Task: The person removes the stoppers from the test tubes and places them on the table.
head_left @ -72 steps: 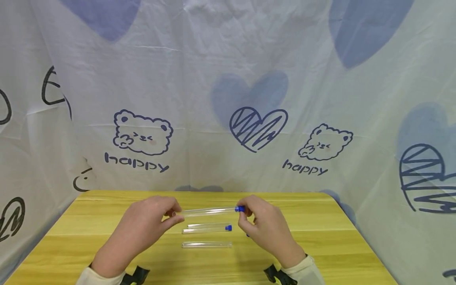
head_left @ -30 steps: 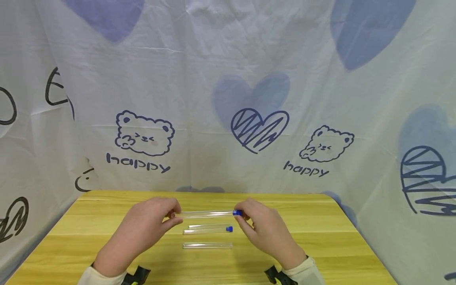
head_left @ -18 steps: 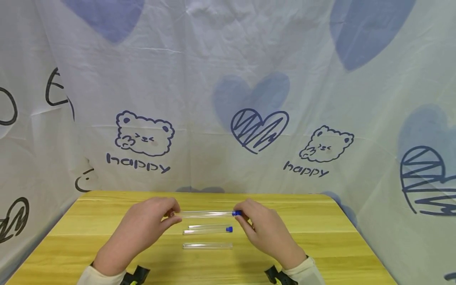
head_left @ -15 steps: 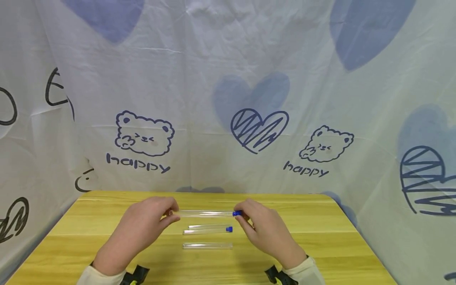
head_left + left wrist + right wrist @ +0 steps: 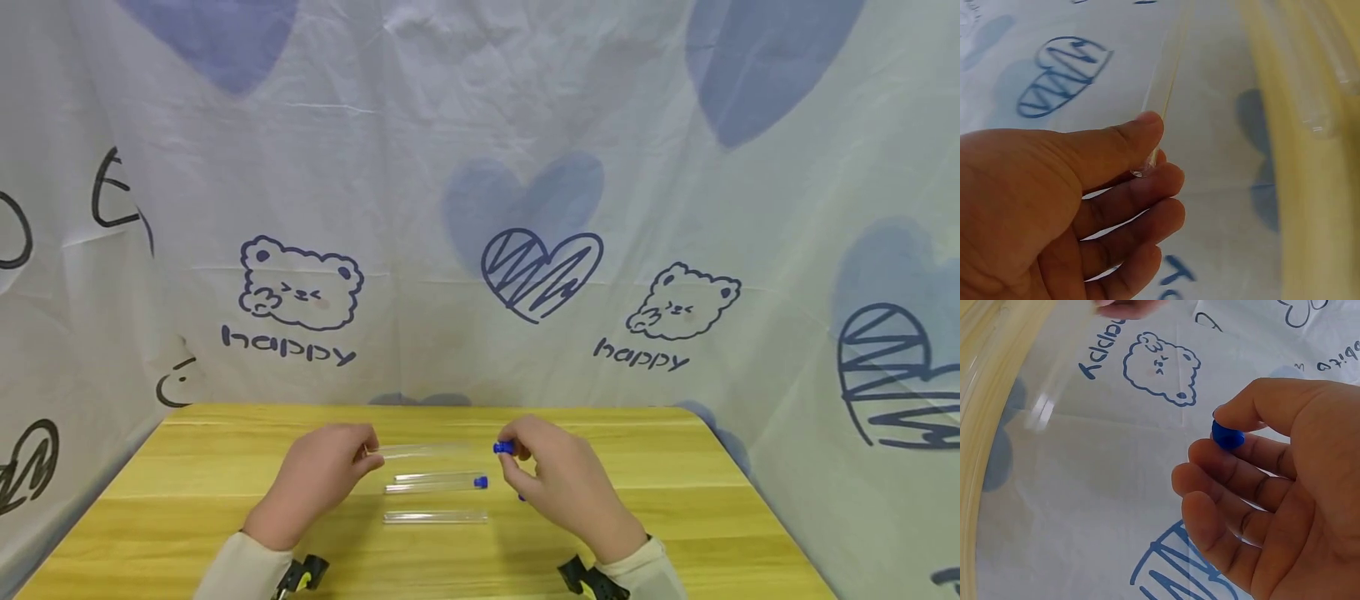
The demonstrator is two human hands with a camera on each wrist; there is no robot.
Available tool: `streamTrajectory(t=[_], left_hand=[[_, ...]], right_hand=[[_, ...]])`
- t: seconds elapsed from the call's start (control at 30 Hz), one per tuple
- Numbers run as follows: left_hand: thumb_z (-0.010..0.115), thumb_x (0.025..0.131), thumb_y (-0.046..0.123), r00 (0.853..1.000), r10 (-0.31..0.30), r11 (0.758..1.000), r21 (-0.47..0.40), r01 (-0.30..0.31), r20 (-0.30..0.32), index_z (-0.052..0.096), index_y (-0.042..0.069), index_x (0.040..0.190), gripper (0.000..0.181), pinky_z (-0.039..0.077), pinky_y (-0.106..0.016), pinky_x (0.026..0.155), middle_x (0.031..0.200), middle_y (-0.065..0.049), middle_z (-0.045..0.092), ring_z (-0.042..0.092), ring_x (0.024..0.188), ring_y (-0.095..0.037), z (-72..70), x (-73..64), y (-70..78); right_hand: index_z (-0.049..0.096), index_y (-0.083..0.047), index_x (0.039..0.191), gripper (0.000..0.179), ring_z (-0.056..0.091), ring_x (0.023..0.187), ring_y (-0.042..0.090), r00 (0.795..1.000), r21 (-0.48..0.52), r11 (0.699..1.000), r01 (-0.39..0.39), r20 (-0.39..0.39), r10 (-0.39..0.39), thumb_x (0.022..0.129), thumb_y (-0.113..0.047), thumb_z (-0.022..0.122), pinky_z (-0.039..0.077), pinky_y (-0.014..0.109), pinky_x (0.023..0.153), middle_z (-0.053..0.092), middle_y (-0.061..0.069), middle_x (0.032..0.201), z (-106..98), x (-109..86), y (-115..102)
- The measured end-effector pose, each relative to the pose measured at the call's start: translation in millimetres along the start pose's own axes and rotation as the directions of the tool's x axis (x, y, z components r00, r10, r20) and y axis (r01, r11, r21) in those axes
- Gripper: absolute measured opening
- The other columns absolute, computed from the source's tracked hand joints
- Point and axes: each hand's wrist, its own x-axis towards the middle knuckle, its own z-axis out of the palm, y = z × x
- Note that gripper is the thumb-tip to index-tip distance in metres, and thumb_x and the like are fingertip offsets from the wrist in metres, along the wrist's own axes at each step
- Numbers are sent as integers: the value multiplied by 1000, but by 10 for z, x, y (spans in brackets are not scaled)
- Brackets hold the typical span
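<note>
In the head view my left hand (image 5: 326, 467) pinches the end of a clear test tube (image 5: 420, 451), held level above the table. The left wrist view shows the thumb (image 5: 1141, 128) and fingers on the tube's rounded end. My right hand (image 5: 562, 483) pinches a blue stopper (image 5: 503, 447) between thumb and fingers, a gap apart from the tube's blurred right end. In the right wrist view the stopper (image 5: 1227, 434) is partly covered by the thumb. Below the held tube lies a test tube with a blue stopper (image 5: 481, 482), close beside another clear tube (image 5: 427, 477).
Nearer the front lies one more clear test tube (image 5: 435, 517) on the wooden table (image 5: 360, 575). A small blue piece (image 5: 521, 497) shows at the edge of the right hand. A white printed cloth (image 5: 420, 208) hangs behind the table and at both sides.
The blue stopper, in the tube's end in the earlier frames, is now out of it in my right hand. The left forearm has shifted right, and the tube's right end now lies left of the stopper.
</note>
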Motion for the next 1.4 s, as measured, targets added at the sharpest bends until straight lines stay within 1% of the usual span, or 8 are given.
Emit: streamTrajectory(t=[0.17, 0.37, 0.53, 0.73, 0.87, 0.93, 1.17, 1.4], left_hand=[[83, 88, 28, 999, 5, 1000, 4, -5, 35, 70, 21, 81, 16, 47, -31, 60, 70, 14, 60, 51, 63, -5, 215, 14, -8], [84, 86, 23, 998, 15, 1000, -8, -15, 58, 66, 21, 73, 22, 47, -34, 58, 67, 13, 59, 49, 60, -7, 340, 0, 44], [85, 85, 21, 998, 15, 1000, -9, -14, 62, 66, 22, 73, 22, 50, -35, 60, 70, 13, 61, 54, 63, -7, 388, -12, 63], [85, 83, 16, 994, -27, 999, -15, 29, 104, 71, 17, 78, 15, 54, -39, 64, 76, 8, 67, 60, 69, -11, 430, -14, 36], [81, 84, 10, 992, -24, 999, -26, 27, 128, 64, 15, 67, 25, 45, -34, 59, 67, 8, 57, 49, 62, -11, 477, -15, 7], [79, 84, 8, 990, -19, 999, -33, 24, 139, 62, 16, 66, 26, 43, -34, 58, 65, 8, 54, 45, 61, -11, 491, -19, -3], [83, 78, 4, 986, -34, 998, -49, 42, 165, 70, 16, 74, 18, 53, -39, 65, 73, 8, 65, 58, 68, -13, 517, -27, -22], [80, 77, 2, 986, -19, 998, -52, 28, 167, 71, 19, 71, 20, 54, -38, 64, 74, 9, 66, 58, 67, -11, 565, -21, -49]], right_hand=[[68, -21, 99, 11, 54, 76, 0, 1000, 11, 1000, 11, 6, -11, 93, -18, 77, 52, 20, 67, 62, -16, 88, -13, -6, -6], [68, -21, 100, 10, 59, 78, 4, 1000, 23, 1000, 15, 24, -16, 94, -18, 76, 53, 21, 69, 64, -15, 90, -23, -12, 2], [68, -21, 101, 10, 63, 79, 8, 999, 22, 999, 24, 39, -25, 95, -18, 75, 54, 22, 70, 65, -14, 91, -17, -7, 6], [68, -22, 102, 9, 64, 81, 9, 997, 14, 1000, 18, 68, -19, 96, -24, 75, 55, 23, 72, 67, -13, 94, -5, -7, 7], [69, -22, 103, 9, 64, 82, 7, 996, 7, 1000, 13, 86, -14, 97, -25, 75, 55, 23, 72, 67, -13, 96, -8, -6, 7], [69, -22, 103, 9, 64, 82, 7, 995, 3, 1000, 9, 95, -10, 97, -24, 75, 55, 23, 72, 67, -13, 95, -13, -5, 6], [69, -22, 103, 8, 64, 82, 7, 992, 0, 1000, 3, 123, -3, 97, -24, 74, 56, 24, 72, 67, -12, 95, -23, -1, -4], [69, -22, 103, 8, 65, 84, 9, 991, -3, 1000, -6, 136, 6, 98, -25, 74, 56, 25, 73, 67, -12, 96, -26, 7, -7]])
